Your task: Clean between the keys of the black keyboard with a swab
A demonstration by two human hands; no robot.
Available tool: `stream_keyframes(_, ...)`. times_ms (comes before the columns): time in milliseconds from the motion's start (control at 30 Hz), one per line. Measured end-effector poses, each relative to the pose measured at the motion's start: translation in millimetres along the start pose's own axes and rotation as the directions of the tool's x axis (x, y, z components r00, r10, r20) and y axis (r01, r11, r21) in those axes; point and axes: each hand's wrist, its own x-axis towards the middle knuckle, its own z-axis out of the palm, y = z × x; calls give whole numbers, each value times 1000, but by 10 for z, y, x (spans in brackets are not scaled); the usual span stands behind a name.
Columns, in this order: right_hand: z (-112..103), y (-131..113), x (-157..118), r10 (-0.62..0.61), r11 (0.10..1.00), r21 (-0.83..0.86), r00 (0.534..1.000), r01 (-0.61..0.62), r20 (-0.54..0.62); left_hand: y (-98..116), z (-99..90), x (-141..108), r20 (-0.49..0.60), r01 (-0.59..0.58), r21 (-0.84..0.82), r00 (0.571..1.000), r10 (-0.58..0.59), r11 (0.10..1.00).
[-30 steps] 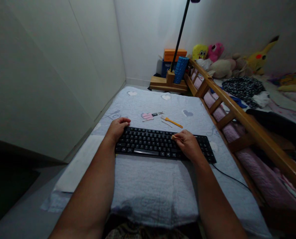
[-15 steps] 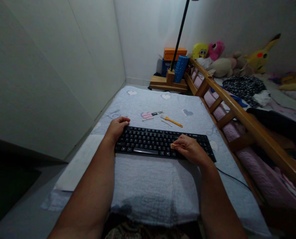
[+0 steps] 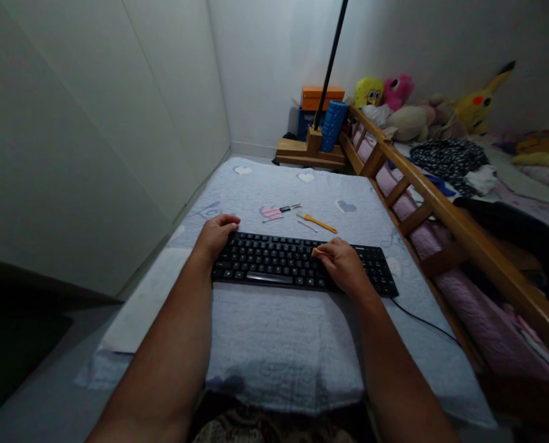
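Observation:
A black keyboard lies across the cloth-covered table in front of me. My left hand grips its upper left corner, fingers curled at the edge. Pinched in the fingers of my right hand is a small tan piece, low over the keys right of the middle. Behind the keyboard lie an orange brush, a thin white swab beside it, a dark-handled metal tool and another thin swab.
From the keyboard's right end a black cable runs toward the wooden bed rail. A white board lies at the table's left. Beyond the far edge stands a wooden base with a black pole.
My right hand has moved a little up and left over the keys with the tan piece. My left hand stays at the corner. The whole view has shifted slightly.

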Motion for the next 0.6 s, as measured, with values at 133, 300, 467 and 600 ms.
stream_keyframes(133,-79,-42,-69,-50,996,78,995,43,91,-24,2,25,7,0,-19,1000,1,1000)
stream_keyframes(300,-179,-114,-134,-103,986,151,972,71,212,-17,9,24,7,2,-16,1000,-2,1000)
stream_keyframes(467,-231,-189,-154,-129,984,157,939,81,319,32,7,-12,-1,-1,-3,1000,1,1000)
stream_keyframes(600,-280,-213,-168,-146,982,165,911,87,385,42,5,-20,-3,-8,9,1000,8,1000)
